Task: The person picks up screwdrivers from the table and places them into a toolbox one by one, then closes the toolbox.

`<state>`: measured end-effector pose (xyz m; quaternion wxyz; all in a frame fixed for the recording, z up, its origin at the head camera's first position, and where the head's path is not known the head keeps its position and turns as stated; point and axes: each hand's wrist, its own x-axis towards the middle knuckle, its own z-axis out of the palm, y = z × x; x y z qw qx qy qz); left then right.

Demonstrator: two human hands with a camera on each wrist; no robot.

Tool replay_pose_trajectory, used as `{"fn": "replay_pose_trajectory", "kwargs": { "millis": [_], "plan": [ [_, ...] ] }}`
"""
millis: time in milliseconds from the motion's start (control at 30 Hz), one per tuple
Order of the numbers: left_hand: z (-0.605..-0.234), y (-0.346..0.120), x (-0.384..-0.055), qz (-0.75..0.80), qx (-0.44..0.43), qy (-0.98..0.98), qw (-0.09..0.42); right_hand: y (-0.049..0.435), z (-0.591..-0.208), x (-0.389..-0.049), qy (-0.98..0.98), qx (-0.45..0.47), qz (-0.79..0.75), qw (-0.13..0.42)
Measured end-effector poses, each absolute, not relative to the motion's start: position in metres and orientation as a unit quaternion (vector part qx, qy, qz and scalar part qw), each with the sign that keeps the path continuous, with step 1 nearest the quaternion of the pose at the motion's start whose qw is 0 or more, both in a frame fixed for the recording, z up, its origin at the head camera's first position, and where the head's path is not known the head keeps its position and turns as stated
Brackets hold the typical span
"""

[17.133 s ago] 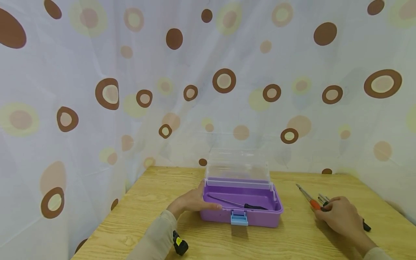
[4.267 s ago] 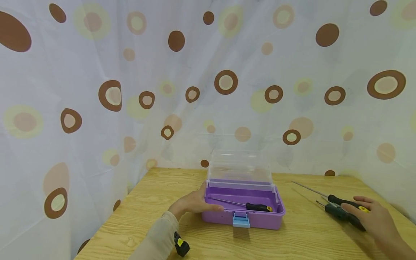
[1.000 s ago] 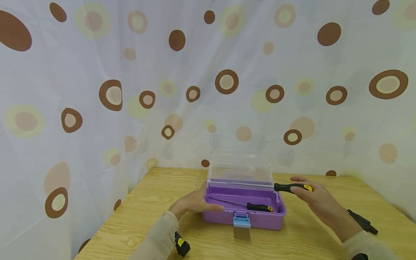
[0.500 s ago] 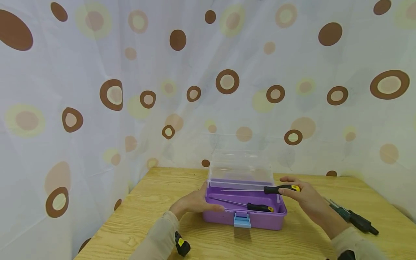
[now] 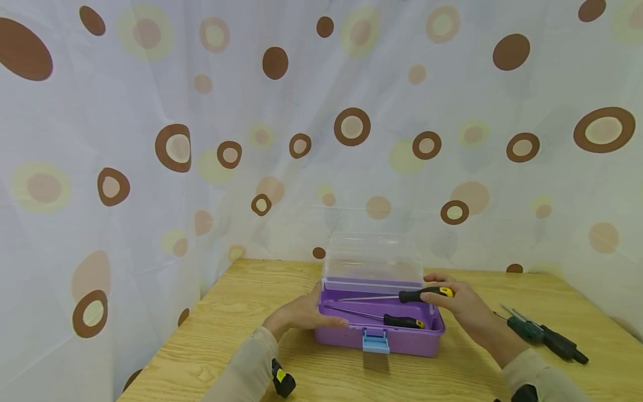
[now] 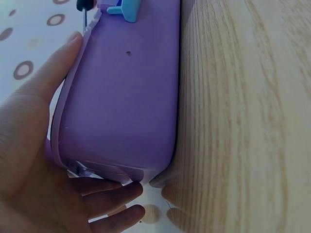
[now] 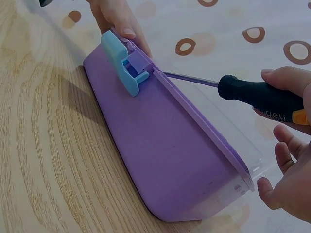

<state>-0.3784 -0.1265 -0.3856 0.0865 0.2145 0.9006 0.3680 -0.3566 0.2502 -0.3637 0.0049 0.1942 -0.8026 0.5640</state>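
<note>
A purple toolbox stands on the table, its clear lid raised behind it and a pale blue latch hanging at the front. My left hand holds the box's left end, thumb along the front rim and fingers around the corner. My right hand pinches the black-and-yellow handle of a long screwdriver above the box's right end. Its shaft points left over the inside. Below it lies a similar screwdriver inside the box. In the right wrist view, the held screwdriver's handle is marked "deli".
On the table right of the box lie a dark green handled tool and a black handled tool, side by side. A patterned curtain hangs behind the wooden table.
My right hand has carried the long screwdriver from the table's right side leftward and lowered it over the box. The left hand stays on the box. An orange-handled screwdriver seen earliest is out of sight.
</note>
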Motion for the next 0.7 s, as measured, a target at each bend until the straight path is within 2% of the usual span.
{"fn": "replay_pose_trajectory", "kwargs": {
  "millis": [267, 700],
  "plan": [
    [-0.386, -0.126, -0.378, 0.371, 0.213, 0.900, 0.087, 0.241, -0.366, -0.356, -0.825, 0.193, 0.532, 0.001],
    [-0.385, -0.125, -0.379, 0.385, 0.227, 0.890, 0.090, 0.227, -0.368, -0.353, -0.854, 0.215, 0.472, 0.043]
  ]
}}
